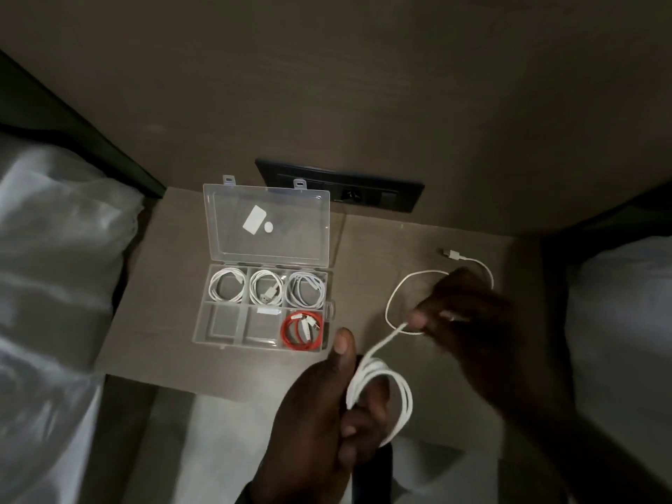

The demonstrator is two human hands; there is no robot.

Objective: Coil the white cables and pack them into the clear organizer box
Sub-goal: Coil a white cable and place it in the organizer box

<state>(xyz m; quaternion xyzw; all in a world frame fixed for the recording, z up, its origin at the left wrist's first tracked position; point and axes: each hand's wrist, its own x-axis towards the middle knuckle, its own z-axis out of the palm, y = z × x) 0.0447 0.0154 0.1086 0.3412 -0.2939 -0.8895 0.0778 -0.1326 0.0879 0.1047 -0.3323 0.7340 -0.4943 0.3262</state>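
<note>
A clear organizer box (329, 310) lies open on the brown bedside table, its lid (269, 221) flat behind it. The three back compartments each hold a coiled white cable (227, 285). A red coiled cable (302, 331) fills the front right compartment; the other two front compartments hold no cable. My left hand (327, 412) grips several loops of a white cable (394, 389) in front of the table. My right hand (462, 311) pinches the same cable's loose stretch, which arcs over the table to its plug (452, 253).
A dark wall socket plate (363, 192) sits on the panel just behind the box. White bedding lies at the left (54, 267) and at the right (625, 321). The table's front edge (152, 381) runs just below the box.
</note>
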